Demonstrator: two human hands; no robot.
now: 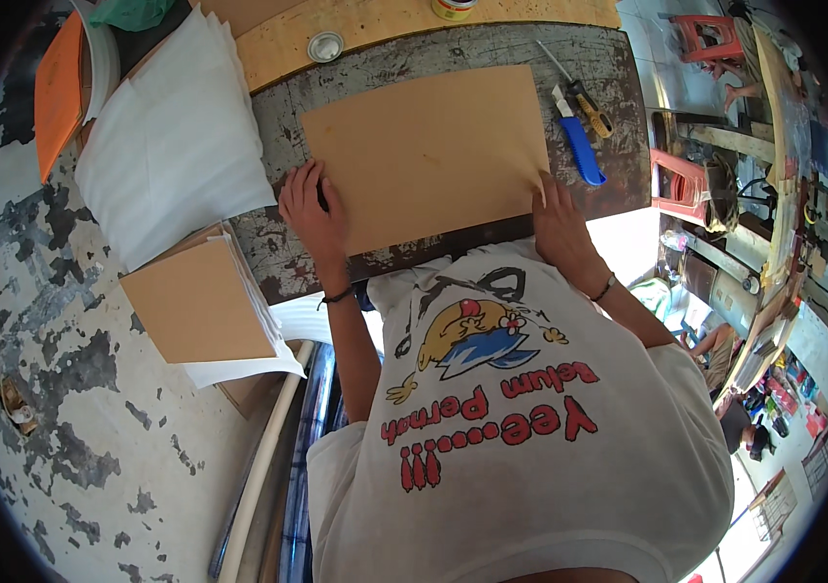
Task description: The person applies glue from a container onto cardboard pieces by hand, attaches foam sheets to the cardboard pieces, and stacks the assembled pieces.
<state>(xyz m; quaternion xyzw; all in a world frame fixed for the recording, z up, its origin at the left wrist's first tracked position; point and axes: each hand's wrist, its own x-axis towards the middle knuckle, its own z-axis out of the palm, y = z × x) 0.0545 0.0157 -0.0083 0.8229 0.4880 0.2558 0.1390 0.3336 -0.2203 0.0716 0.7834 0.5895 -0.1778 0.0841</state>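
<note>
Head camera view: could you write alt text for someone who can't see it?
A person's left hand and right hand press a brown card sheet flat on a worn table. A blue utility knife lies right; white sheets left.

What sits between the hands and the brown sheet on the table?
Nothing visible. The left hand rests flat on the brown sheet at its left edge, and the right hand touches its near right corner. The blue knife lies apart, to the right.

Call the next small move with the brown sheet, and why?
Probably the right hand reaches for the blue utility knife. Both hands lie flat on the brown sheet, the left hand at its near-left corner, so the sheet looks squared on the worn table, with the knife lying just right of it.
</note>
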